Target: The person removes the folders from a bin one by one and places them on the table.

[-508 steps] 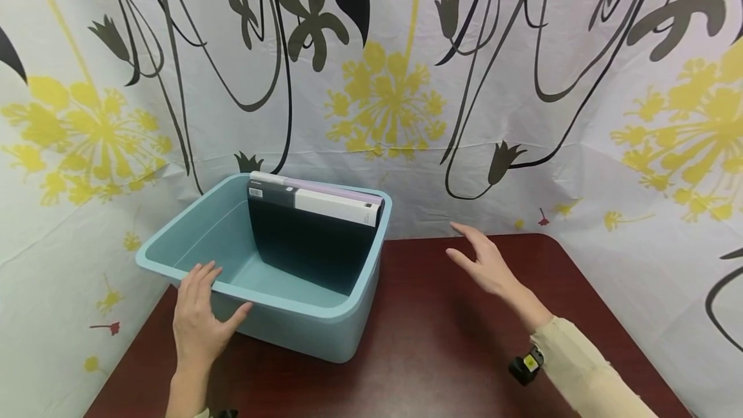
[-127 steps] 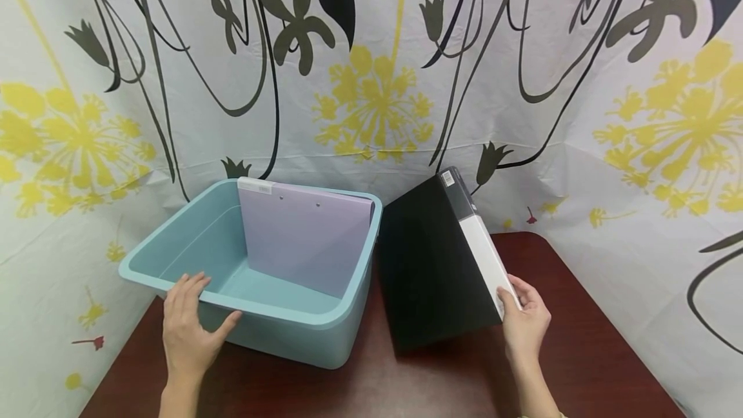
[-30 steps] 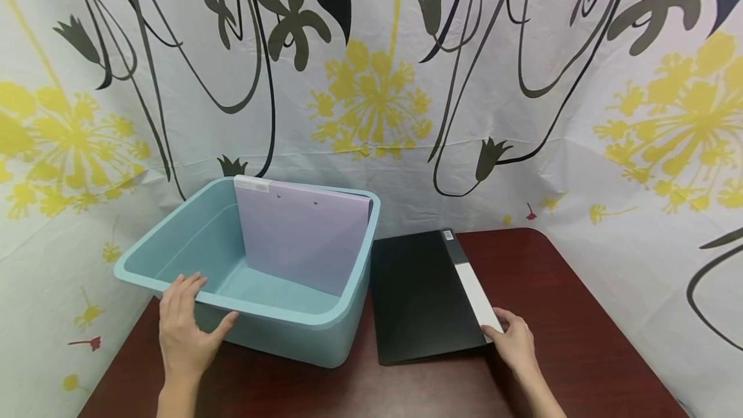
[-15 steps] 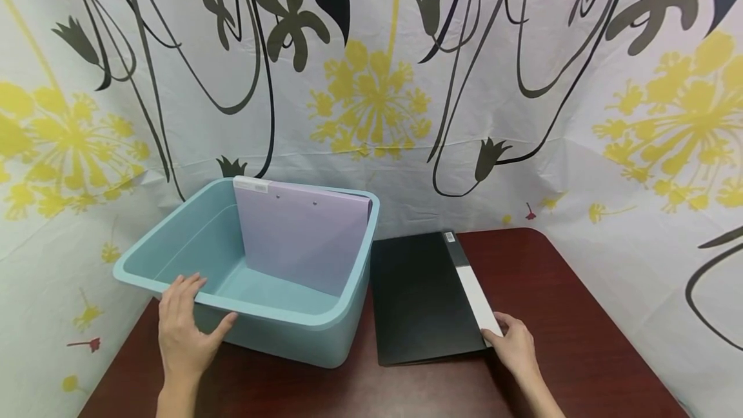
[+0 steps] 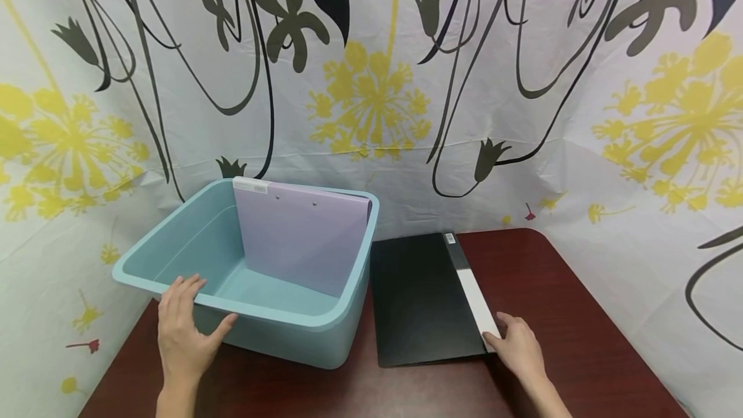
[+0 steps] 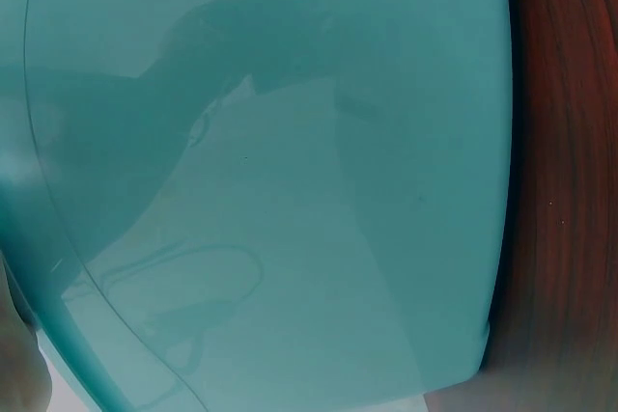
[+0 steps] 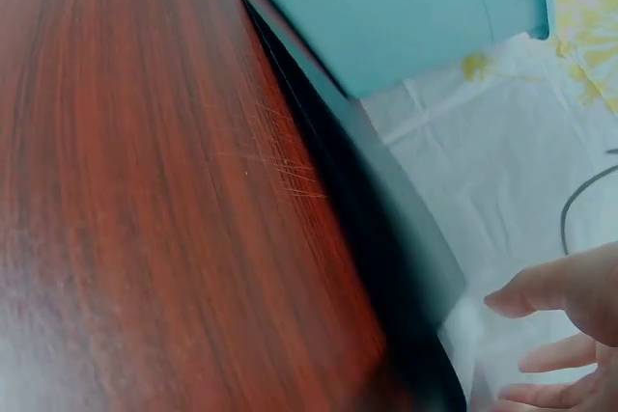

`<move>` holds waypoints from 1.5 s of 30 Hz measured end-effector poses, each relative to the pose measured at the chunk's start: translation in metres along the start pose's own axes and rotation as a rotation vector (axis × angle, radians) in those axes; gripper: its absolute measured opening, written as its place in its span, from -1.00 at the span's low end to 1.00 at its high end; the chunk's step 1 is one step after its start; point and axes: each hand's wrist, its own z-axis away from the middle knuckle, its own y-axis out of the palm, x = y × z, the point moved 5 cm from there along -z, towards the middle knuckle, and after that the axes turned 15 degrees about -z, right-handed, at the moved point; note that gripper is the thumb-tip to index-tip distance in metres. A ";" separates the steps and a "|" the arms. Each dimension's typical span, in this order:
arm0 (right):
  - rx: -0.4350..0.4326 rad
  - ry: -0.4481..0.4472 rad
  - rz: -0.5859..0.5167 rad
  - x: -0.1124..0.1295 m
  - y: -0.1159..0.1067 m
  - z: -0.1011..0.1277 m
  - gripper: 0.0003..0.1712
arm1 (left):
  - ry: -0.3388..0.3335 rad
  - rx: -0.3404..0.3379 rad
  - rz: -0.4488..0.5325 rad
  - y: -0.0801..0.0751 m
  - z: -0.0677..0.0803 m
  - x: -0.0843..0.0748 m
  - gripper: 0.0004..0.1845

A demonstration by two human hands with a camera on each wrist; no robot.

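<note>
In the head view, my left hand (image 5: 187,334) rests at the near rim of a light blue plastic tub (image 5: 278,334), fingertips over the rim and thumb spread outside. A lilac clipboard folder (image 5: 302,237) with a white label leans upright against the tub's far wall. Right of the tub, a black binder (image 5: 424,302) with a white and grey spine lies flat on the table. My right hand (image 5: 519,347) is at the spine's near end, fingers loosely extended. In the right wrist view a small gap shows between the thumb (image 7: 521,296) and the binder (image 7: 386,209).
The dark red wooden table (image 5: 569,334) has a rounded far right corner. A white cloth (image 5: 371,115) with yellow and grey flower prints hangs behind and at both sides. The tub's side wall (image 6: 290,190) fills most of the left wrist view.
Earlier the black binder stood in the tub before the lilac folder; then my right hand held it tilted beside the tub. Now it lies flat, and that hand has loosened. The left hand stays at the rim.
</note>
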 end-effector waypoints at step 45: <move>0.035 -0.272 0.009 0.109 -0.069 -0.058 -0.29 | -0.003 0.007 -0.004 0.001 -0.001 0.000 -0.05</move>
